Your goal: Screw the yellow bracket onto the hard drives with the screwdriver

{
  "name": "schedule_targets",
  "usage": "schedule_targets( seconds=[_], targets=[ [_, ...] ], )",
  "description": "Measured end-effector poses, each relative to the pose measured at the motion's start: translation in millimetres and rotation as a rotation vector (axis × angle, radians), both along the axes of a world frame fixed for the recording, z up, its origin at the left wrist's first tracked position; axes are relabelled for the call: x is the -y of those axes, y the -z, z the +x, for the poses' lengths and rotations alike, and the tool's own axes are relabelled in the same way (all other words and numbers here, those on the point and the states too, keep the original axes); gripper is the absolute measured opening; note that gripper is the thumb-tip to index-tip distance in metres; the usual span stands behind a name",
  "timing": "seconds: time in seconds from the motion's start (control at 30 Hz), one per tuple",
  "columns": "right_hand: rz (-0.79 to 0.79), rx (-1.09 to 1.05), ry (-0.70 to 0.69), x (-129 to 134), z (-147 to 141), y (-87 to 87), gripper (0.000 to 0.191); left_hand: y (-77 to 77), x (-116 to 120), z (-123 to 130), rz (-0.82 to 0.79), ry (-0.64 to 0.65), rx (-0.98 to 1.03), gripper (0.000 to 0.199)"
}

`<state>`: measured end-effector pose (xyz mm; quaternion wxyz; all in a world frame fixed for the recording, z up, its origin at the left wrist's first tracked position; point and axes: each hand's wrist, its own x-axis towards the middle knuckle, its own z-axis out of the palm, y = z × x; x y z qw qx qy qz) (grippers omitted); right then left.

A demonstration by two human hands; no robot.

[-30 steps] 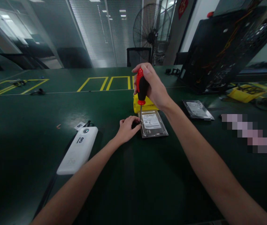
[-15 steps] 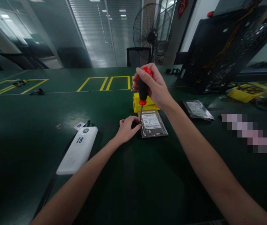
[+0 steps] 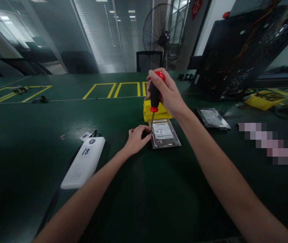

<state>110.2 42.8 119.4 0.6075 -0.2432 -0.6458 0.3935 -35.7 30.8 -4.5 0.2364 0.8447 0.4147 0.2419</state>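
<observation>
the right hand (image 3: 167, 94) is closed around the red and black handle of a screwdriver (image 3: 154, 96), held upright with its tip down on the near left corner of a hard drive (image 3: 164, 134) lying flat on the green table (image 3: 144, 189). the left hand (image 3: 136, 139), fingers curled and gripping nothing, rests against the drive's left edge beside the tip. a yellow box (image 3: 156, 113) sits just behind the drive, a second hard drive (image 3: 212, 118) lies to the right, and a white device marked 18 (image 3: 83, 162) lies well to the left
</observation>
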Motion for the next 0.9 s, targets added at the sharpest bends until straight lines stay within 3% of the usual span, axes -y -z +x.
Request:
schedule_targets(
  seconds=[0.23,0.63,0.9],
  targets=[
    [-0.010,-0.046,-0.068,-4.2,1.2,1.7,0.046,-1.5,1.2,-0.5,-0.008,-0.003,0.000,0.021],
    [-0.048,-0.023,0.001,-0.9,0.3,0.4,0.036,-2.6,2.1,-1.2,-0.012,0.000,-0.001,0.021],
    [0.003,-0.050,-0.041,0.2,-1.2,1.1,0.029,-2.6,1.6,-0.4,-0.012,0.000,-0.004,0.021]
  ],
)
